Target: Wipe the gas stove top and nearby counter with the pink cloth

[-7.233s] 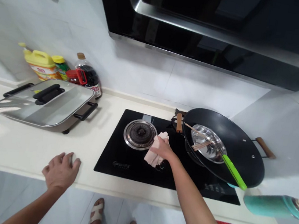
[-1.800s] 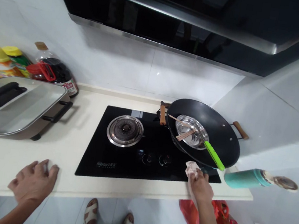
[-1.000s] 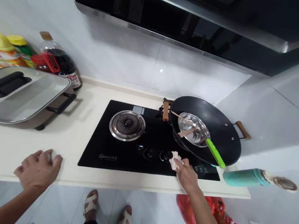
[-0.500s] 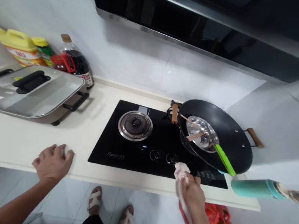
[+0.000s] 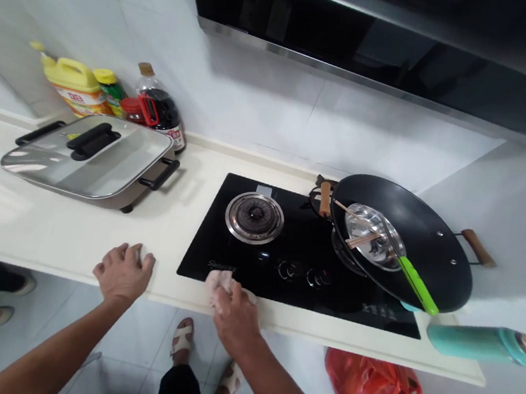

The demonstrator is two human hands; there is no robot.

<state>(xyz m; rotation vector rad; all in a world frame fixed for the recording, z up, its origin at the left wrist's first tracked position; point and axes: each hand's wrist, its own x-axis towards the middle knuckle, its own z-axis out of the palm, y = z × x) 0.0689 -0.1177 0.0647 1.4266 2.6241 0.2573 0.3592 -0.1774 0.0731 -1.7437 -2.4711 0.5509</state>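
Observation:
My right hand (image 5: 237, 318) grips a pale pink cloth (image 5: 221, 279) and presses it on the front left edge of the black glass gas stove (image 5: 296, 241). Part of the cloth is hidden under the fingers. Left of the stove, my left hand (image 5: 125, 272) rests on the white countertop (image 5: 67, 228) with its fingers spread, holding nothing. A bare round burner (image 5: 255, 217) lies behind the cloth. On the stove's right side sits a black wok (image 5: 415, 225), with a metal bowl (image 5: 369, 238), wooden chopsticks (image 5: 363, 240) and a green-handled utensil (image 5: 417, 284) in it.
An electric pan with a glass lid (image 5: 87, 159) stands at the left, before several bottles (image 5: 158, 104). A teal bottle (image 5: 482, 343) lies at the right end. The range hood (image 5: 360, 61) hangs overhead. A red bag (image 5: 364, 384) is below the counter. Another person's feet (image 5: 7, 311) show at lower left.
My right hand has swept the cloth leftward along the stove's front edge, from below the knobs to the left corner. My left hand stays on the countertop; the view has shifted left.

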